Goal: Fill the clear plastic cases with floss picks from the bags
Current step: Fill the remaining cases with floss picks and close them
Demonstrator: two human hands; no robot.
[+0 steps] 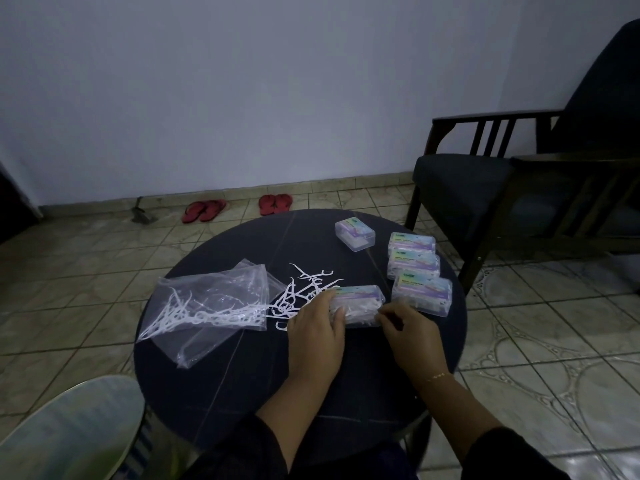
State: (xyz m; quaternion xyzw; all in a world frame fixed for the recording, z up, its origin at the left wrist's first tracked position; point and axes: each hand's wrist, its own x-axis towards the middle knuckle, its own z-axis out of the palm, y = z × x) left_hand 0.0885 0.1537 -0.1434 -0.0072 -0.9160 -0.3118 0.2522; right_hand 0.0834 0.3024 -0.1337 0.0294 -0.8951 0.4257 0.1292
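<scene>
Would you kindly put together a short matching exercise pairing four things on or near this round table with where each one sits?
Things:
1. clear plastic bags
2. lone closed case
3. case being filled
4. red sandals

Places:
A. on the floor by the wall
B. between the left hand and right hand
C. on the left part of the table
D. at the table's far edge, apart from the row of three cases

Pairs: 1-C, 2-D, 3-B, 4-A
</scene>
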